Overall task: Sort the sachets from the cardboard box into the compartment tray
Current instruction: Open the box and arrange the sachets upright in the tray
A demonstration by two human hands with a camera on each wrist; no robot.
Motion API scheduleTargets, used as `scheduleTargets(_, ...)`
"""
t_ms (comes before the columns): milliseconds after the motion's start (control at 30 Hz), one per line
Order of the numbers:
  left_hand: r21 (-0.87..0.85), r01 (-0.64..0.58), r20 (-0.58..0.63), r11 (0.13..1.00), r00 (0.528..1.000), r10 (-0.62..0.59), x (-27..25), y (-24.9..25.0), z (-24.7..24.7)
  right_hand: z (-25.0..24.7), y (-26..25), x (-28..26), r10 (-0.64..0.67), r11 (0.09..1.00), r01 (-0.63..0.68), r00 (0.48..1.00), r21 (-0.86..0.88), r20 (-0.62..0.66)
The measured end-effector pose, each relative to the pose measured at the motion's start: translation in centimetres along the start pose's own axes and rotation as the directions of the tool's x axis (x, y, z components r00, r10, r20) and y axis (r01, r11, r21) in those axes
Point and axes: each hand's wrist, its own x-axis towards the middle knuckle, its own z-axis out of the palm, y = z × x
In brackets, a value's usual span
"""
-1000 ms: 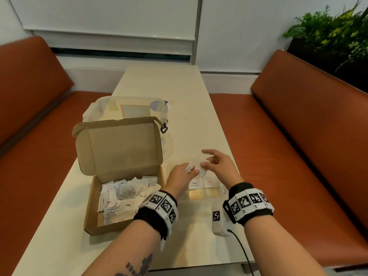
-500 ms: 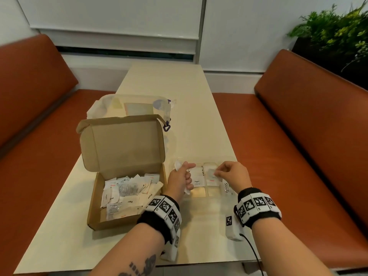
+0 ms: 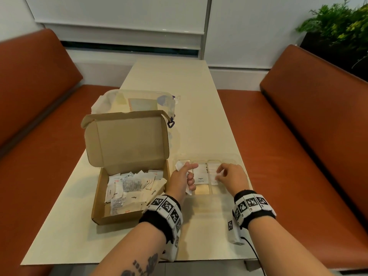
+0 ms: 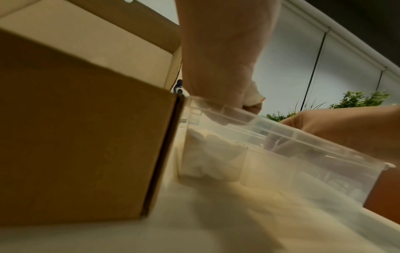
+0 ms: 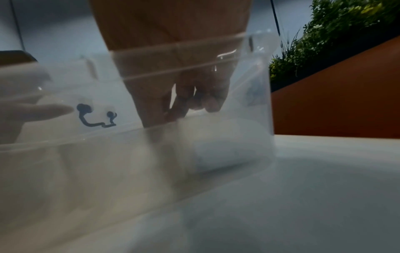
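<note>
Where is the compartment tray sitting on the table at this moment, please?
In the head view the clear compartment tray sits right of the open cardboard box, near the table's right edge, with both hands over it.

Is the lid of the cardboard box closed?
No, the cardboard box stands open, its lid raised, with sachets visible inside.

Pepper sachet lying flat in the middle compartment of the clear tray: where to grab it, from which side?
Come from straight above. The white pepper sachet lies flat in the clear plastic compartment tray, with walls on both sides, so a side approach looks blocked. Probably best to pinch its near short edge, where bare floor shows in front of it, and lift up.
</note>
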Motion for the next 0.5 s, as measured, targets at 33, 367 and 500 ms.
scheduleTargets(33,0.005,0.0,-0.001,1.0,1.0,0.0,-0.01,-0.01,-0.03,0.09,0.03,-0.07,-0.003,1.0,0.003,1.0,0.0,-0.003)
scheduleTargets(367,0.009,0.013,-0.012,1.0,1.0,-0.013,-0.12,0.05,0.0,0.59,0.02,0.31,-0.013,0.99,0.011,1.0,-0.141,-0.014)
scheduleTargets(500,0.067,0.042,0.03,0.997,0.999,-0.044,-0.35,0.27,-0.06,0.41,-0.14,0.12,0.001,0.995,-0.003,1.0,-0.098,-0.015)
